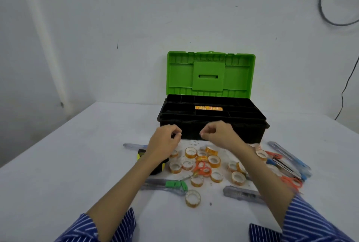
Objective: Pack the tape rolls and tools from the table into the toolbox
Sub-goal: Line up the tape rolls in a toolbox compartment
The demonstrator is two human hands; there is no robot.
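Black toolbox (211,125) with green lid (211,74) raised, a row of tape rolls (208,108) in its tray; loose tape rolls (214,161), orange scissors (203,167) and utility knives (241,194) on white table (68,164); left hand (165,140) and right hand (219,133) hover before it, fingers curled, seemingly empty

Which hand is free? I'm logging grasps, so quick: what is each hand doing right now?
Left hand: fingers curled, holding nothing visible.
Right hand: fingers curled, holding nothing visible.
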